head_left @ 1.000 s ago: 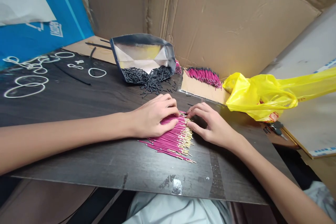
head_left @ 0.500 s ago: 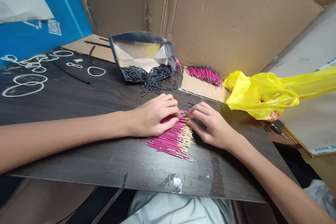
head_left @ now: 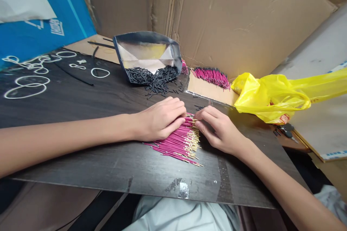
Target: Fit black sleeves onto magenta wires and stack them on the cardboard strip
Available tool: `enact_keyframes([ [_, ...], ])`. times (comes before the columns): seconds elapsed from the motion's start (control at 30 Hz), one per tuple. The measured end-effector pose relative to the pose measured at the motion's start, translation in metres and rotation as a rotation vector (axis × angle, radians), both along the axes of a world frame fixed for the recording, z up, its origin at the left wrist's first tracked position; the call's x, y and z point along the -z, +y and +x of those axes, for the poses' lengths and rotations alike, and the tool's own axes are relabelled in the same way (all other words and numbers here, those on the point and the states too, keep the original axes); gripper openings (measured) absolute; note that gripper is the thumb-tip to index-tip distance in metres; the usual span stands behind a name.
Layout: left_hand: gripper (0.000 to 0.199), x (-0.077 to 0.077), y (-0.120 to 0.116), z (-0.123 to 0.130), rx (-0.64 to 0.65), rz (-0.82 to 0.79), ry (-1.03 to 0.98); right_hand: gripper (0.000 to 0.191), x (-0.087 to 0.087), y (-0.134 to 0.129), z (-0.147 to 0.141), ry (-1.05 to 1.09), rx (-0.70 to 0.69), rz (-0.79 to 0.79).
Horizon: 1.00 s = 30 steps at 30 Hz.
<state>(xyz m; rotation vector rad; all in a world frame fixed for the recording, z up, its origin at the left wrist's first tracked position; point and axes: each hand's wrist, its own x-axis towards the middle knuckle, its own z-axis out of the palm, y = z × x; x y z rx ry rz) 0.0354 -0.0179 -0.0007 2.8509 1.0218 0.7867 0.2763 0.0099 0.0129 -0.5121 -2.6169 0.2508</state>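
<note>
A flat pile of thin magenta wires [head_left: 173, 143] with gold metal tips lies on the dark table, the gold ends pointing right. My left hand [head_left: 165, 119] lies over the upper part of the pile, its fingers together and curled down with the thumb against the wires. At the gold ends, my right hand [head_left: 217, 127] has thumb and forefinger pinched on the tip of a magenta wire. Its other fingers are curled in. The wires beneath my left palm are hidden.
Short black tubes [head_left: 155, 83] spill from an open folded-paper box [head_left: 119, 56] behind my hands. Finished-looking magenta wires with black ends [head_left: 213, 78] lie on a cardboard piece [head_left: 208, 94]. A yellow plastic bag [head_left: 271, 97] sits right; white rubber bands [head_left: 100, 73] lie left.
Both hands keep nearly the same place and pose. My right fingertips have shifted very slightly right along the gold ends, while the whole view has moved a little.
</note>
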Motion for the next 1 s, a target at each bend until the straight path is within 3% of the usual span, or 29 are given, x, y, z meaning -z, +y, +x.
enact_keyframes([
  [0.27,0.026,0.0028,-0.0007,-0.0021,-0.060,-0.032,0.009,0.014,0.0022,-0.0011,0.0005,-0.029,0.013,0.004],
  [0.63,0.024,0.0031,0.0022,-0.0026,0.045,0.065,0.014,0.020,0.0090,-0.0029,-0.0040,0.011,0.031,0.033],
  [1.0,0.020,-0.0020,-0.0017,-0.0027,0.043,-0.029,-0.116,0.023,0.0089,-0.0064,-0.0026,0.174,0.046,-0.303],
])
